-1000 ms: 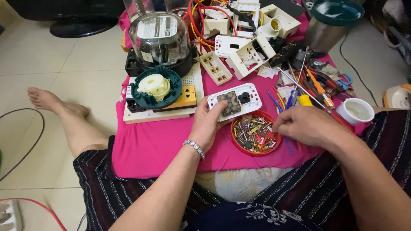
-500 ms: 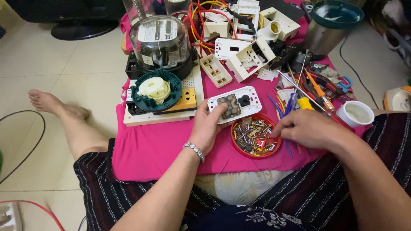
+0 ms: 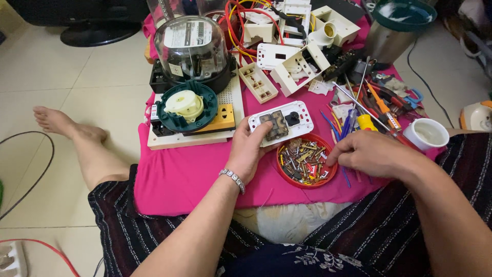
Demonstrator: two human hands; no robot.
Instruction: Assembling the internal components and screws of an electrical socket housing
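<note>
Far left there's bare tiled floor (image 3: 77, 92), open all the way to the person's outstretched foot (image 3: 56, 120), with a black cable (image 3: 36, 169) looping across it. The pink cloth (image 3: 179, 179) begins there; its near-left corner is the only free patch on it. Behind that sits a white board (image 3: 225, 134) carrying a green round part (image 3: 187, 105), and a domed glass meter (image 3: 190, 48) stands at the cloth's back edge.

Now the middle: the left hand (image 3: 248, 154), bracelet (image 3: 233, 179) on the wrist, grips a white switch plate (image 3: 282, 122) by its lower-left edge, thumb on the front face, the other fingers curled behind, plate tilted up off the cloth. Just beside it on the right, nearly touching, is the red dish of screws (image 3: 306, 161).

The right hand (image 3: 371, 153) rests at the dish's right rim, fingertips bunched together and dipped toward the screws; whether they pinch one, I cannot tell.

Further right it gets crowded: screwdrivers (image 3: 369, 110) fanned out, a white cup (image 3: 426, 134) near the cloth's right edge, a steel pot (image 3: 394, 31) behind.
</note>
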